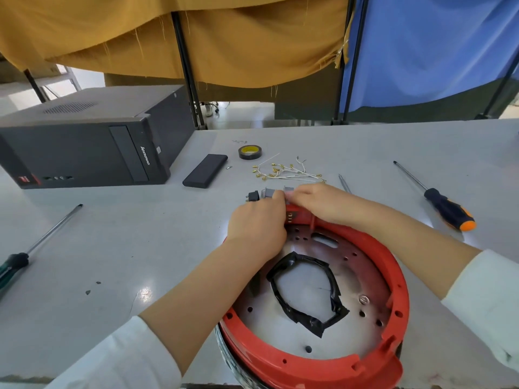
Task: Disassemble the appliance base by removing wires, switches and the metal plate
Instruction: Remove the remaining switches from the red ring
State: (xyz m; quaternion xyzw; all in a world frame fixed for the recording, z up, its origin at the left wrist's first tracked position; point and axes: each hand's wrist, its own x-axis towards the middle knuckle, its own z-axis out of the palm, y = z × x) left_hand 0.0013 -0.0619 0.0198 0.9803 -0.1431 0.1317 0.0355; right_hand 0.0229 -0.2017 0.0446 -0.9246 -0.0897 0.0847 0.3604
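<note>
Round red matt plastic appliance base (393,265); at its 12 o'clock interior, dull perforated grey metal plate (362,279); glossy grey tabletop (112,262).

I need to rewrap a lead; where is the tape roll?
Head view: the tape roll lies on the table beyond both hands, between the black case and the loose wires.

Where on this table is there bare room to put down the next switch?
Bare tabletop lies between the green-handled screwdriver and the left hand, and also between the wires and the orange-handled screwdriver. It is crowded beyond both hands, where removed switches, the tape roll and a black case lie.
</note>
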